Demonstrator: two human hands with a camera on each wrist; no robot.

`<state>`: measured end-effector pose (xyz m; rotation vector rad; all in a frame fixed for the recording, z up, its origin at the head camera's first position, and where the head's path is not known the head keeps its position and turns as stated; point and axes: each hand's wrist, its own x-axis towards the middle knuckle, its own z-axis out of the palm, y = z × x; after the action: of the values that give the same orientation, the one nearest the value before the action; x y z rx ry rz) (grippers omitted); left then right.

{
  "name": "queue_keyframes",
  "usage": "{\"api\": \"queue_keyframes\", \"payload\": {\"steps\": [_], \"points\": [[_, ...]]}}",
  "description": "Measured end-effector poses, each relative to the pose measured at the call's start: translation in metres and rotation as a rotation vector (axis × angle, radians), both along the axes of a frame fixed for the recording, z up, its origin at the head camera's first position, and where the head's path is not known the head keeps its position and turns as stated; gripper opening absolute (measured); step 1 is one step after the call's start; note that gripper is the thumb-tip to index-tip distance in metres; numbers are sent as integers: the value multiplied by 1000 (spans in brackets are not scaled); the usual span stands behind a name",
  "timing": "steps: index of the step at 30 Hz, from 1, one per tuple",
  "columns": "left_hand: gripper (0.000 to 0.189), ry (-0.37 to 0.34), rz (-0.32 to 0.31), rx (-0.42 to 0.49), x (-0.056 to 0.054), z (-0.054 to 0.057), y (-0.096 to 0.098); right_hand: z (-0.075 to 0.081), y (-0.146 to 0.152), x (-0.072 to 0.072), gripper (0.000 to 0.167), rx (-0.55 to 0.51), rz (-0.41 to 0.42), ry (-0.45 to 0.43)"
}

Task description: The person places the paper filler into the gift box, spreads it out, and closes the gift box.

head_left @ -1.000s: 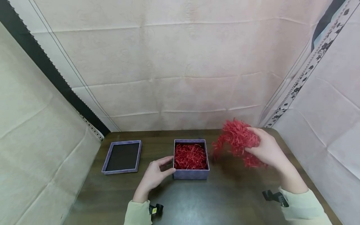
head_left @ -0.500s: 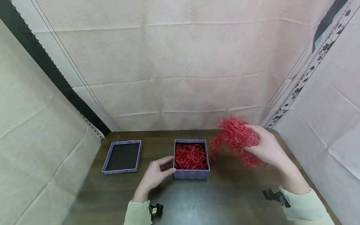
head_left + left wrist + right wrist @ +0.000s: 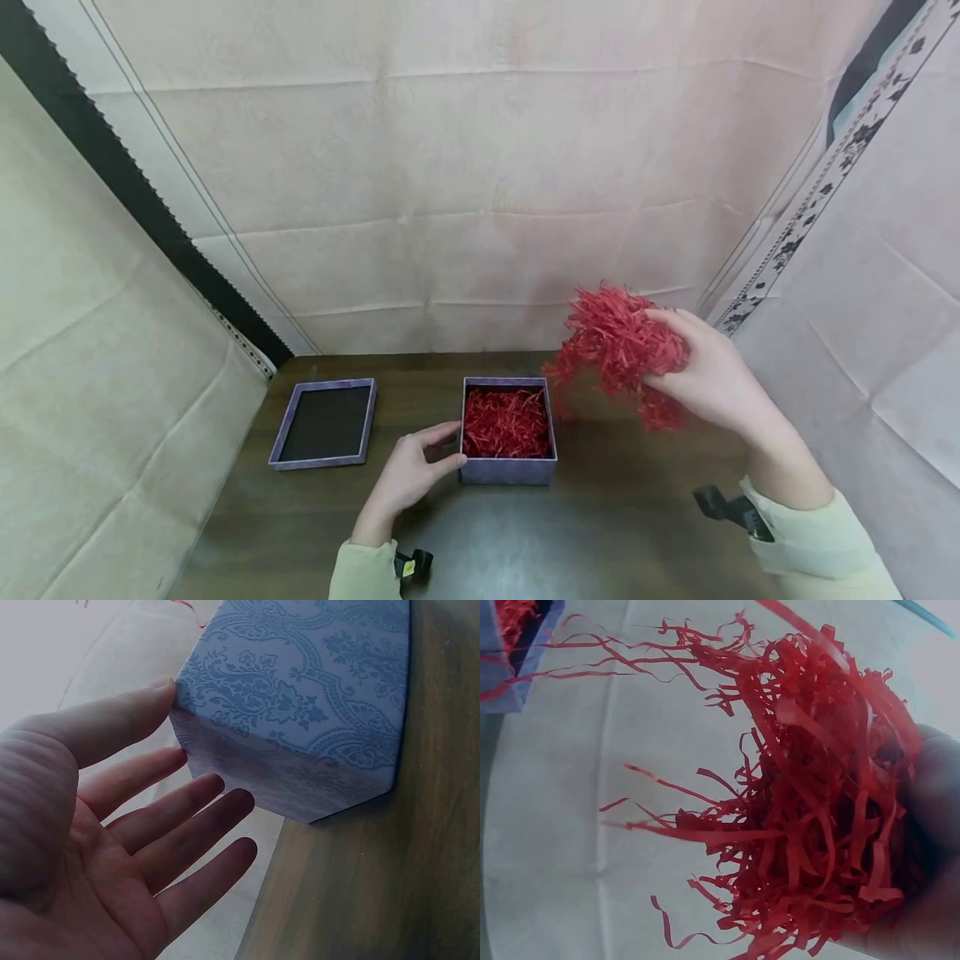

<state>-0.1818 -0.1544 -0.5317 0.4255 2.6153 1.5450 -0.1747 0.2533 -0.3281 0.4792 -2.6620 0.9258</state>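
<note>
A purple patterned gift box (image 3: 507, 472) stands on the table with its top off, and red shredded paper (image 3: 506, 423) lies inside it. My left hand (image 3: 411, 477) touches the box's left side, thumb at the near corner. In the left wrist view its fingers (image 3: 202, 877) are spread and nearly straight beside the patterned wall (image 3: 262, 690). To the right of the box and above the table, my right hand (image 3: 708, 371) grips a big clump of red shredded paper (image 3: 618, 342). Loose strands hang from the clump toward the box. The clump hides most of that hand's fingers in the right wrist view.
The box lid (image 3: 324, 425), black inside with a purple rim, lies inside-up at the left of the table. Pale cloth (image 3: 480, 183) hangs behind the brown table (image 3: 600, 533) and along both sides.
My right hand has lifted the clump of shredded paper higher and brought it slightly left, closer to the box. The left hand keeps its place at the box's side.
</note>
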Motion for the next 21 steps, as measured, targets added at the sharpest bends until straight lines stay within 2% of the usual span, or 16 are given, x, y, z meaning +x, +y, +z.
{"api": "queue_keyframes", "payload": {"steps": [6,9,12,17,21], "points": [[52,10,-1,7,-1,0,-1,20,-13,-1,73,-11,-1,10],[52,17,2,10,-1,1,-1,20,-20,-2,74,2,18,-10],[52,18,-4,9,-1,0,-1,4,-28,-6,76,20,67,-55],[52,18,-13,9,-1,-2,0,-42,-48,-21,74,79,173,-116],[52,6,-10,17,-1,-1,-1,-72,-69,-36,71,156,210,-183]]}}
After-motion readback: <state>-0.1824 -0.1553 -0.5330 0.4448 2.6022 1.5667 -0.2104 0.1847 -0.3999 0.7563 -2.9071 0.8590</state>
